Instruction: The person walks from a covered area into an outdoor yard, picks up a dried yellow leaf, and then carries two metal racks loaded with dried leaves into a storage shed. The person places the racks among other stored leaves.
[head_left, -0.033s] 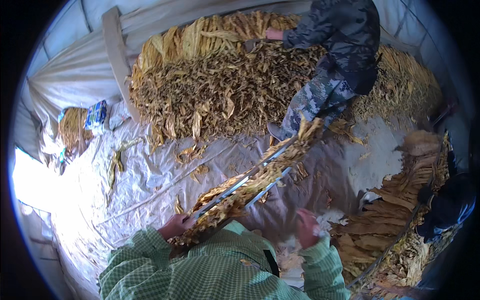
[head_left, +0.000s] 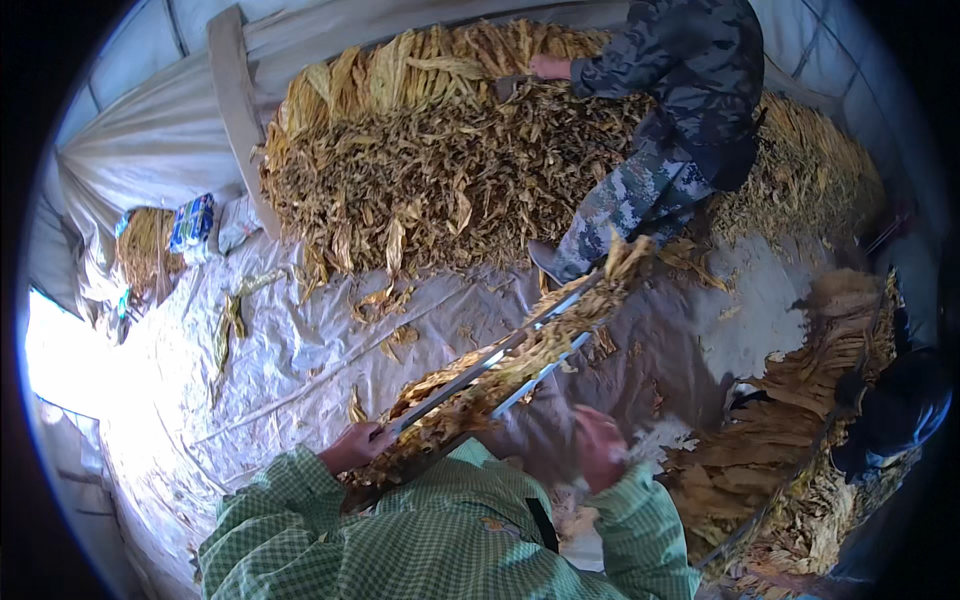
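Observation:
My left hand (head_left: 355, 448) grips the near end of a long metal leaf clamp (head_left: 440, 393). Dried, yellow-brown leaves, which look like tobacco, fill the clamp as a bundle (head_left: 545, 350) between its bars. The clamp slants from the front of my body up and to the right, its far end close to a co-worker's leg. My right hand (head_left: 600, 450) is in the air to the right of the clamp, apart from it. Motion smears its fingers, so what they hold, if anything, does not show.
A large stack of dried leaves (head_left: 450, 180) lies at the back, where a co-worker in camouflage (head_left: 690, 110) bends over it. More brown leaves (head_left: 770, 440) spread at the right beside another person (head_left: 895, 415). Plastic sheeting (head_left: 290, 350) covers the floor, with scattered leaves.
My right hand has moved slightly left, nearer the clamp. My left hand and the leaf-filled clamp have barely moved.

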